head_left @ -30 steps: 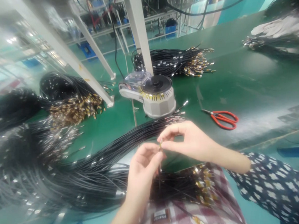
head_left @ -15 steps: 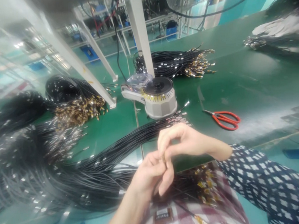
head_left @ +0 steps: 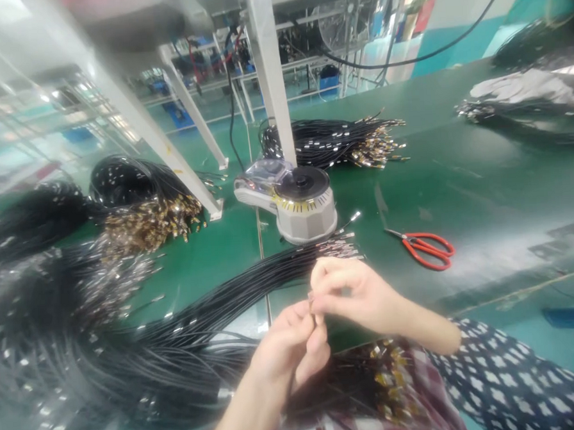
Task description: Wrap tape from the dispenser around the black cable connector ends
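Observation:
My left hand point(head_left: 287, 350) and my right hand point(head_left: 356, 291) meet low in the middle of the view, fingertips pinched together on a small metal connector point(head_left: 311, 301) at the end of a thin black cable. Both hands are closed on it. A long bundle of black cables point(head_left: 233, 291) runs from the left under my hands toward a grey tape dispenser point(head_left: 302, 202). More cables with gold ends lie across my lap point(head_left: 386, 370) on a checked cloth.
Red-handled scissors point(head_left: 426, 247) lie on the green table point(head_left: 481, 166) to the right. Heaps of black cables with gold connectors lie at the left point(head_left: 143, 216) and behind the dispenser point(head_left: 341, 141). White frame posts point(head_left: 273, 81) rise from the table.
The hands have shifted slightly while working the connector; the right fingers turned from curled over the left hand to a pinch beside it. The view tilted a little.

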Demonstrator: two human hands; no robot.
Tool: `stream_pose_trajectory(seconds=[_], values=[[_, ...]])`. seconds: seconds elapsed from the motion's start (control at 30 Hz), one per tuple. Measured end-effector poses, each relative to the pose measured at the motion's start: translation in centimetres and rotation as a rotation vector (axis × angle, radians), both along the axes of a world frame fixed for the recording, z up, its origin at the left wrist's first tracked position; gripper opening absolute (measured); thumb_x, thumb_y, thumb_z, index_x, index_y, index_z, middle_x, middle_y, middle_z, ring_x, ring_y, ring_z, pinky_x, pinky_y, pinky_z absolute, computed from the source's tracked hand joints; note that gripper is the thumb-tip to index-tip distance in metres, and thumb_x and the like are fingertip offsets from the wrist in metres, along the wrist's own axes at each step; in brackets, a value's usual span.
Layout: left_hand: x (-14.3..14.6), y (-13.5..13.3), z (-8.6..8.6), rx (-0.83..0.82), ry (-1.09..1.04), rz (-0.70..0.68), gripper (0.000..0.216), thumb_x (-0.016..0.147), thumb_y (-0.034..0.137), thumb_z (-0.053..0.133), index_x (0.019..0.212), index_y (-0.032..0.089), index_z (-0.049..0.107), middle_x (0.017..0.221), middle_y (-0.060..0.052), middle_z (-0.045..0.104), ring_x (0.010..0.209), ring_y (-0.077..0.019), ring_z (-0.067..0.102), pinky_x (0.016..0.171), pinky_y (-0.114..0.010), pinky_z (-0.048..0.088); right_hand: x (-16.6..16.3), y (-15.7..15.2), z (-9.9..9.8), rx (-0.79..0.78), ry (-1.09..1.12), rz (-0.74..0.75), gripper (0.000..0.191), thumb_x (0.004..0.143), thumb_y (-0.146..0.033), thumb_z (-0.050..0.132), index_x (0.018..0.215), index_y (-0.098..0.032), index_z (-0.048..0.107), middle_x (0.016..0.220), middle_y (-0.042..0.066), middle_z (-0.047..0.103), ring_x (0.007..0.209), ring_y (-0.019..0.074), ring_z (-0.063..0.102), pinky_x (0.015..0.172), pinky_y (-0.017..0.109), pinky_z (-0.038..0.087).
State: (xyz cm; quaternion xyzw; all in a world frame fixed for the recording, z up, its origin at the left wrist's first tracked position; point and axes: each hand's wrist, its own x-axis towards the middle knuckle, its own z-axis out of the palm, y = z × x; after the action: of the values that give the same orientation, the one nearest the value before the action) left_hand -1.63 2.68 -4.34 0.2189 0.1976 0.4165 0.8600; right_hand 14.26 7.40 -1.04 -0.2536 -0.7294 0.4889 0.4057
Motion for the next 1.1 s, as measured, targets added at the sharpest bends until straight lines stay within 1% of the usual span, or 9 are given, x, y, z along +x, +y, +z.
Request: stream_pose_trajectory(seconds=[0.2,0.33,0.47,0.6,0.73,0.83,0.97,1.03,1.1], values=[[0.8,-0.4,-0.1,-0.019,0.087,-0.093,0.023,0.075,0.032,0.074,0.073,0.011,0.065,0.041,0.002,0.053,0.024,-0.0043,0.034,0.029,-0.017,0.022,2.7,-1.1,-1.8,0.205,-0.05,0.024,0.014,0.09,-0.014,0.057,0.086,-0.015,0.07,0.082,0.004,0.058,0.075,0.0116,0.056,0.068,0.023,0.047],[1.2,-0.5,0.3,-0.043,0.175,-0.017,0.017,0.079,0.027,0.071,0.076,0.012,0.064,0.046,0.002,0.057,0.028,-0.0024,0.038,0.034,-0.015,0.025,4.8,-1.1,-1.7,0.028,-0.167,-0.038,0.022,0.096,-0.017,0.046,0.094,-0.015,0.068,0.089,0.006,0.061,0.079,0.0124,0.059,0.073,0.025,0.048],[1.7,-0.6,0.9,0.024,0.493,0.178,0.016,0.08,0.026,0.07,0.08,0.014,0.06,0.053,0.002,0.06,0.035,-0.0035,0.044,0.038,-0.015,0.028,5.1,-1.4,-1.3,-0.174,-0.202,-0.158,0.02,0.094,-0.026,0.051,0.087,-0.017,0.066,0.079,0.003,0.065,0.071,0.0129,0.059,0.067,0.026,0.046],[2.1,-0.6,1.5,0.115,0.678,0.102,0.021,0.081,0.035,0.067,0.084,0.017,0.057,0.053,0.005,0.056,0.037,-0.0061,0.042,0.038,-0.017,0.031,4.4,-2.3,-1.0,-0.164,-0.258,-0.288,0.015,0.086,-0.023,0.06,0.074,-0.017,0.064,0.072,0.001,0.063,0.069,0.0129,0.056,0.063,0.025,0.041],[2.5,-0.9,2.3,0.436,1.014,-0.015,0.024,0.09,0.034,0.052,0.075,0.018,0.06,0.057,0.002,0.057,0.044,-0.008,0.045,0.047,-0.021,0.036,5.1,-3.3,-0.7,-0.097,-0.291,-0.273,0.021,0.084,-0.02,0.062,0.064,-0.016,0.058,0.065,-0.001,0.058,0.063,0.0111,0.052,0.062,0.024,0.041],[3.6,-1.7,2.3,0.73,1.184,-0.095,0.032,0.092,0.024,0.047,0.065,0.017,0.061,0.058,0.001,0.058,0.051,-0.0101,0.051,0.054,-0.023,0.039,6.5,-3.3,-0.5,-0.138,-0.331,-0.145,0.026,0.087,-0.022,0.058,0.062,-0.016,0.058,0.064,-0.001,0.058,0.062,0.0113,0.054,0.063,0.024,0.042],[5.2,-2.6,1.5,1.048,1.236,-0.253,0.015,0.08,0.026,0.068,0.068,0.017,0.072,0.07,-0.003,0.066,0.066,-0.0162,0.06,0.065,-0.027,0.044,7.3,-2.3,-1.2,-0.165,-0.423,-0.152,0.03,0.096,-0.028,0.044,0.077,-0.017,0.065,0.082,0.004,0.067,0.079,0.0149,0.061,0.075,0.026,0.047],[4.7,-2.3,1.3,1.06,1.261,-0.237,0.026,0.06,0.043,0.083,0.068,0.019,0.074,0.079,-0.004,0.067,0.076,-0.0203,0.062,0.069,-0.028,0.048,6.8,-2.0,-2.1,-0.096,-0.513,-0.2,0.028,0.097,-0.028,0.042,0.092,-0.017,0.067,0.098,0.006,0.069,0.094,0.0177,0.061,0.087,0.03,0.045],[2.7,-1.1,1.3,1.002,1.284,-0.161,0.023,0.07,0.041,0.077,0.084,0.023,0.075,0.088,-0.004,0.068,0.084,-0.02,0.063,0.075,-0.028,0.05,6.0,-2.2,-2.8,-0.03,-0.601,-0.17,0.029,0.097,-0.029,0.043,0.11,-0.017,0.065,0.115,0.01,0.066,0.108,0.0211,0.058,0.097,0.034,0.041]])
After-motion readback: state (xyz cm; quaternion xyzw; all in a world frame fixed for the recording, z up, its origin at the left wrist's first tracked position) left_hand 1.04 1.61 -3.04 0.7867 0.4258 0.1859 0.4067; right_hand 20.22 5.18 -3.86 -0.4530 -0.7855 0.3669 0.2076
